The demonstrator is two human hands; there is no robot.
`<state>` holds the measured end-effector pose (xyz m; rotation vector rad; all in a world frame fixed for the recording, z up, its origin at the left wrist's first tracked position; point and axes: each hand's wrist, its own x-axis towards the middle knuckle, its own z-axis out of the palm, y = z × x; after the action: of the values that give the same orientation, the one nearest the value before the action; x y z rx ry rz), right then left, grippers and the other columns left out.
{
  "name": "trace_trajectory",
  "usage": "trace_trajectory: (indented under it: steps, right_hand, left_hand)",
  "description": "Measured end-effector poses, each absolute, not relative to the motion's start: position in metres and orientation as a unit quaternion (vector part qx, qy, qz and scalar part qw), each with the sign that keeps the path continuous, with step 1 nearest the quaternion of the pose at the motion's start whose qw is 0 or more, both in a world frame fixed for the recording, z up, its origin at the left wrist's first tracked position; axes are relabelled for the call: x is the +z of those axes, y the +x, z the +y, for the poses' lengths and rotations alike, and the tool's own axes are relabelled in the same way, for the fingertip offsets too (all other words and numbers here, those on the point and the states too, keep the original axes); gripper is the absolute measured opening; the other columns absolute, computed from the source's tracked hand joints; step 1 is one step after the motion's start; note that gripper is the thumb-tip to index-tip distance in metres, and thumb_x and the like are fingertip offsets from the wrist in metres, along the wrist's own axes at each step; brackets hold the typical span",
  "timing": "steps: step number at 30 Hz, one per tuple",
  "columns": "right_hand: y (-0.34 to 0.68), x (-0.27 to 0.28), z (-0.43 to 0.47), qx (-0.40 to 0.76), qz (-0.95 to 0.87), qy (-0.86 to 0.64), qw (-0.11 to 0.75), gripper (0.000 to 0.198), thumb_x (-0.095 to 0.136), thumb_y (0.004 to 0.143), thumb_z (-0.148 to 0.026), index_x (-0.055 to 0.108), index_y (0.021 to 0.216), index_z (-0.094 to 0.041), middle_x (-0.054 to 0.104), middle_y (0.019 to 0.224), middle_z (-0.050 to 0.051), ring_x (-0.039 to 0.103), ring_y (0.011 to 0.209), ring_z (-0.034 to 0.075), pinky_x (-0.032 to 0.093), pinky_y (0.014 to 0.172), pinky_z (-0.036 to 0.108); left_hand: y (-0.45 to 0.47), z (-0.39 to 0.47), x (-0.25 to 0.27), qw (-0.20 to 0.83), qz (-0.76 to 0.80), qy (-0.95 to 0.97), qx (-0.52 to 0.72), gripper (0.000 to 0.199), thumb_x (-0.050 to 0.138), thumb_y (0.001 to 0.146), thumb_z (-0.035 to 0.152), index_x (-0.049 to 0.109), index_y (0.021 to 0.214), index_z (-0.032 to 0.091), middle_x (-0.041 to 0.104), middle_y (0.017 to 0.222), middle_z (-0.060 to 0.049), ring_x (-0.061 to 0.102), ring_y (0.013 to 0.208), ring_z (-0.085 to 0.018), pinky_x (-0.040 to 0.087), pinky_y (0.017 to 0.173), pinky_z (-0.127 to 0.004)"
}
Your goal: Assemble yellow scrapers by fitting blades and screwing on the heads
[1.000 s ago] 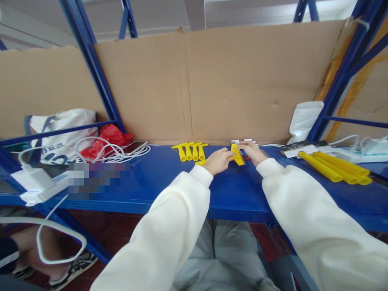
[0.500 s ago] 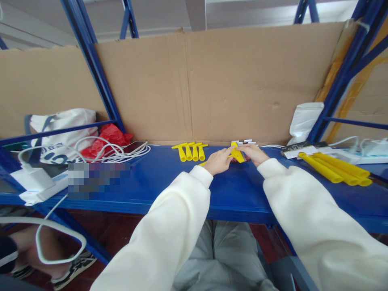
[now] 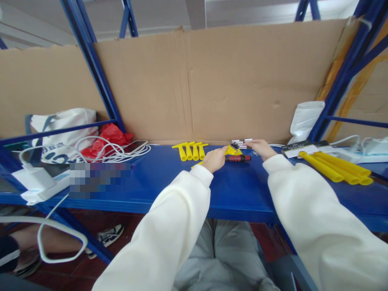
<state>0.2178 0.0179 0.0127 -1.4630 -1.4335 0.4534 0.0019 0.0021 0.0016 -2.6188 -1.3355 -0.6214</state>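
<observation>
My left hand (image 3: 214, 159) is closed on a yellow plastic part (image 3: 233, 150) with a flat, angled end; the hand hides its rest. Just in front of that part lies a red-and-black handled tool (image 3: 239, 158), its kind not clear. At the back of the shelf, my right hand (image 3: 261, 148) has its fingertips pinched at a pile of small white-and-black sticks (image 3: 240, 143). Whatever is between those fingers is too small to make out. Left of my hands, several yellow tubular parts with crosswise ends (image 3: 190, 151) stand in a row.
Several long yellow tubes (image 3: 336, 169) lie on the right beside black-and-white cards (image 3: 303, 148). White cables (image 3: 121, 152), a red plastic bag (image 3: 110, 139) and a power strip (image 3: 45, 192) occupy the left. A cardboard sheet (image 3: 236, 81) walls the back. Another person's leg shows below left.
My right hand has left the yellow part and moved right and back to the small sticks. My left hand keeps the part, now lower and turned. The red-and-black tool has come into view.
</observation>
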Motion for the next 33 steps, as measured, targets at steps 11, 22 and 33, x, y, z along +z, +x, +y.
trace_trajectory:
  steps: [11,22,33]
  right_hand:
    - [0.279,0.005,0.008,-0.059,-0.519,-0.820,0.234,0.005,0.070,0.064,-0.022,0.070,0.061,-0.019,0.069,0.086,0.016,0.059,0.107,0.038,0.042,0.091,0.058]
    - [0.269,0.011,0.003,-0.001,-0.557,-0.820,0.132,0.010,0.064,0.073,-0.011,0.072,0.073,-0.016,0.071,0.096,0.013,0.063,0.104,0.031,0.042,0.094,0.047]
    - [0.267,0.009,0.004,-0.044,-0.605,-0.789,0.099,0.008,0.067,0.076,-0.019,0.073,0.078,-0.015,0.072,0.096,0.016,0.064,0.102,0.034,0.043,0.092,0.056]
  left_hand:
    - [0.000,0.004,0.001,0.079,-0.460,-0.861,-0.203,0.053,0.041,0.090,0.016,0.044,0.143,0.019,0.068,0.120,-0.012,0.065,0.109,-0.026,0.051,0.090,-0.036]
    - [0.002,0.002,0.002,0.071,-0.473,-0.857,-0.193,0.053,0.043,0.091,0.018,0.043,0.145,0.021,0.065,0.126,-0.011,0.064,0.112,-0.024,0.049,0.093,-0.033]
    - [0.002,0.001,0.004,0.062,-0.468,-0.860,-0.194,0.055,0.042,0.091,0.016,0.042,0.145,0.020,0.065,0.125,-0.011,0.064,0.112,-0.025,0.049,0.093,-0.035]
